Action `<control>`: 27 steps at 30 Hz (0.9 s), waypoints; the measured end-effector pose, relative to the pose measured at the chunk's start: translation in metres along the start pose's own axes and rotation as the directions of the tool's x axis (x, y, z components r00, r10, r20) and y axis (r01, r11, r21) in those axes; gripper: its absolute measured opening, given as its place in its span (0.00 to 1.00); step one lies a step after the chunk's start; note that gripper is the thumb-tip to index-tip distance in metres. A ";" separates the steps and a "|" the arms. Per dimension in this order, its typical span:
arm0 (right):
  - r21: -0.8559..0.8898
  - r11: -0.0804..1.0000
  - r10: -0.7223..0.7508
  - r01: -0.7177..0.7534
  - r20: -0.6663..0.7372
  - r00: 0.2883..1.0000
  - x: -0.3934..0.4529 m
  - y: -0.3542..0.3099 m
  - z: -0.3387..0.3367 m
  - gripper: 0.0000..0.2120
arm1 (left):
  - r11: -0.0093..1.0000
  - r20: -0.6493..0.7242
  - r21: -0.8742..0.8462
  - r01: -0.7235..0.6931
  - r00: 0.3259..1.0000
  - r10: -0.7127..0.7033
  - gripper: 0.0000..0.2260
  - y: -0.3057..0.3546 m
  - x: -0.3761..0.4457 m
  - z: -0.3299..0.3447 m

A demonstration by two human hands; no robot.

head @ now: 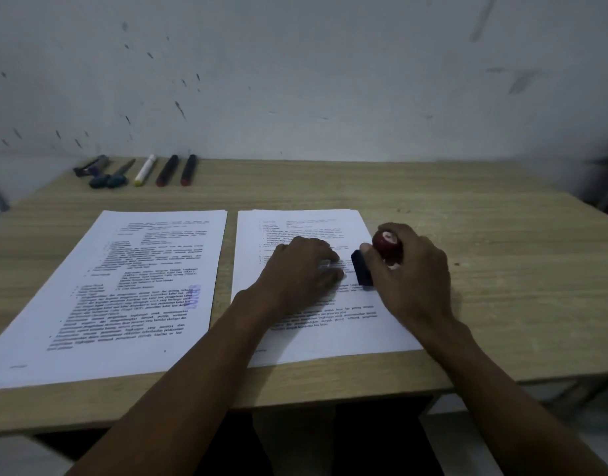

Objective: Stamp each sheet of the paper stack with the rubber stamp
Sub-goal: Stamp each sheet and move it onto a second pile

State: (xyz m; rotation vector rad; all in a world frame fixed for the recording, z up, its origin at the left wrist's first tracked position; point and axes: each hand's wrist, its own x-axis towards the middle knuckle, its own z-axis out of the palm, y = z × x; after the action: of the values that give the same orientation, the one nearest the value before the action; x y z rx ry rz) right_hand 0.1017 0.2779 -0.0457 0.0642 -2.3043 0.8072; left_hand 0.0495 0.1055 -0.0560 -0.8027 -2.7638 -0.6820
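Two piles of printed white paper lie side by side on the wooden table (467, 235). The left pile (100, 297) carries a purple stamp mark (194, 297) near its right edge. On the right pile (316, 334), my left hand (302, 269) rests palm down with its fingers spread flat on the top sheet. My right hand (409, 269) grips the red knob of the rubber stamp (362, 273). The stamp's dark base sits down on the sheet near that pile's right edge, just right of my left fingertips.
Several pens and markers (144, 171) lie in a row at the table's back left, close to the grey wall (295, 80). The table's front edge (330, 400) runs just below the papers.
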 end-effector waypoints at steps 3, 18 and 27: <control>0.145 0.984 0.123 -0.106 -0.115 0.986 0.011 0.009 -0.012 0.12 | 0.999 0.055 -0.007 0.032 0.998 -0.031 0.14 0.003 0.004 -0.005; 0.041 0.941 0.337 -0.335 -0.124 0.933 0.036 0.048 -0.023 0.14 | 0.991 -0.088 -0.130 0.021 0.996 -0.032 0.16 0.015 0.011 -0.010; -0.075 0.951 0.297 -0.299 -0.039 0.954 0.051 0.043 -0.012 0.20 | 0.989 -0.156 -0.143 0.025 0.987 -0.048 0.14 0.009 0.007 -0.012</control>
State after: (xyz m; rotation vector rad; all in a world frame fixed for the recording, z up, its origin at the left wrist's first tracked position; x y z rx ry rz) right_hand 0.0591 0.3284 -0.0304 -0.3369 -2.3494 0.8554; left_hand 0.0495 0.1098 -0.0405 -0.6921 -2.6161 -0.9150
